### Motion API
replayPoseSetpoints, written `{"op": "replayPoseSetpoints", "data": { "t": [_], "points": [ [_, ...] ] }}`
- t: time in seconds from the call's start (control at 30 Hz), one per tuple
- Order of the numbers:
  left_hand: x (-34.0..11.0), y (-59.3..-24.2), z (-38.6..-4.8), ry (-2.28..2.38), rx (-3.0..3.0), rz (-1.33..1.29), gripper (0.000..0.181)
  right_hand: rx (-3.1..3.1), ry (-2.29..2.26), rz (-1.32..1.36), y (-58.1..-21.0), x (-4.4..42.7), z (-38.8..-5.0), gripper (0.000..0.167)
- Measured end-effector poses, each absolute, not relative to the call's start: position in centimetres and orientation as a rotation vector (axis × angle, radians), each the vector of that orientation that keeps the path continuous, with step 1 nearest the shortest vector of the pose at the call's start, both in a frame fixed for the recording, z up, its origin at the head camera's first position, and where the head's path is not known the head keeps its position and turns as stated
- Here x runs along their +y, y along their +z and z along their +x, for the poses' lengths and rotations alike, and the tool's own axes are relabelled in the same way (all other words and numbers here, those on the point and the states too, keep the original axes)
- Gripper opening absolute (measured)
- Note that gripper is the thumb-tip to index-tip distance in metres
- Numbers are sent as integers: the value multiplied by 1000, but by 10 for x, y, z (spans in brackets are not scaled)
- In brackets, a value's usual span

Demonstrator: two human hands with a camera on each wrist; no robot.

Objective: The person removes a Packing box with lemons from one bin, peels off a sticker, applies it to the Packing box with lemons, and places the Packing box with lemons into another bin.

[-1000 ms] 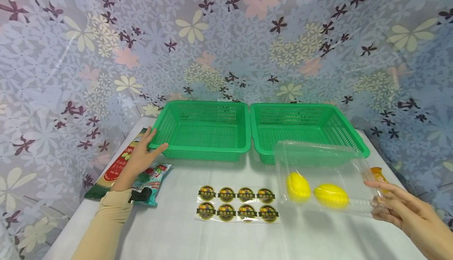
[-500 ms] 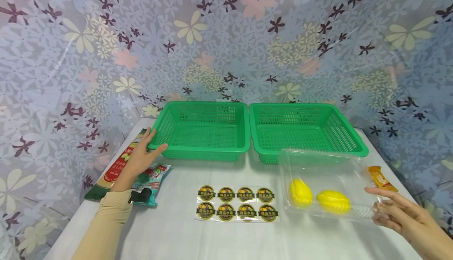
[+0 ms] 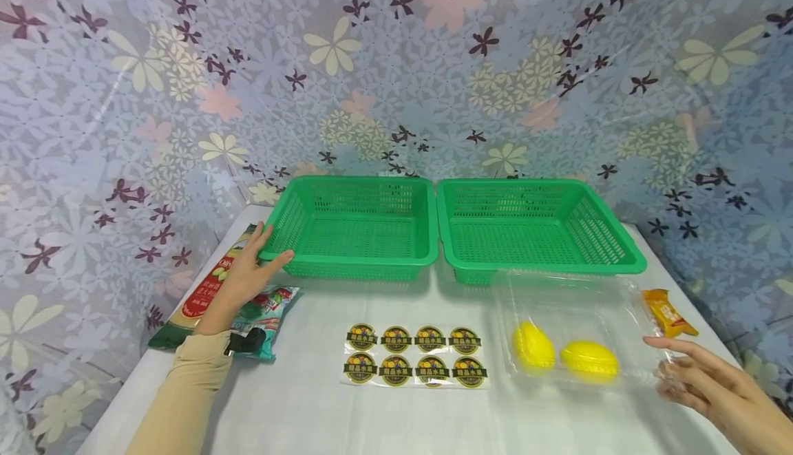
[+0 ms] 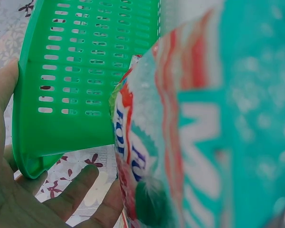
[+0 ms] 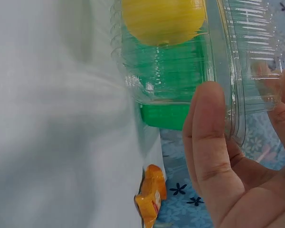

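A clear plastic box [image 3: 576, 310] with two yellow fruit-like pieces [image 3: 533, 346] inside is held at its right end by my right hand [image 3: 719, 386]. In the right wrist view, fingers and thumb of that hand [image 5: 242, 180] pinch the box's edge [image 5: 223, 71]. My left hand [image 3: 248, 269] rests at the front left corner of the left green basket [image 3: 359, 261], thumb and fingers spread around its rim; the left wrist view shows the hand [image 4: 19, 190] against the basket [image 4: 76, 133]. A sheet of round stickers [image 3: 414, 356] lies on the table.
The right green basket [image 3: 545, 268] stands beside the left one, behind the box. An orange packet [image 3: 669, 312] lies at the table's right edge. A green and red bag [image 3: 201, 300] and a teal bag [image 3: 269, 317] lie under and near my left arm.
The clear box with the yellow pieces has moved down, toward me, and slightly right in my right hand, uncovering the orange packet. My left hand has stayed at the basket.
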State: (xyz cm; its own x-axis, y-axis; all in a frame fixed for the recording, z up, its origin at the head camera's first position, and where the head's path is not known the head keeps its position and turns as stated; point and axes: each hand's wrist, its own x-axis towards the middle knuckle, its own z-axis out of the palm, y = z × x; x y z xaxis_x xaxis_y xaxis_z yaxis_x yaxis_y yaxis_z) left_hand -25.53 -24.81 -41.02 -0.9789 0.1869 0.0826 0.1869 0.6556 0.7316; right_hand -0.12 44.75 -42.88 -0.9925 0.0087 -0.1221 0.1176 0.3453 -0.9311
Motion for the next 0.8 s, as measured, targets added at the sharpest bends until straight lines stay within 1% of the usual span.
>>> {"op": "replayPoseSetpoints", "data": {
  "t": [0.3, 0.6, 0.8],
  "points": [
    [-249, -410, -255, 1276, 2848, 331, 92, 2530, -1657, 105, -436, 453, 2, 56],
    [-249, -412, -255, 1259, 2859, 322, 92, 2520, -1471, 286, -437, 452, -3, 45],
    [-249, -411, -255, 1252, 2864, 321, 92, 2540, -1444, 283, -437, 456, -6, 43]
  ]
}}
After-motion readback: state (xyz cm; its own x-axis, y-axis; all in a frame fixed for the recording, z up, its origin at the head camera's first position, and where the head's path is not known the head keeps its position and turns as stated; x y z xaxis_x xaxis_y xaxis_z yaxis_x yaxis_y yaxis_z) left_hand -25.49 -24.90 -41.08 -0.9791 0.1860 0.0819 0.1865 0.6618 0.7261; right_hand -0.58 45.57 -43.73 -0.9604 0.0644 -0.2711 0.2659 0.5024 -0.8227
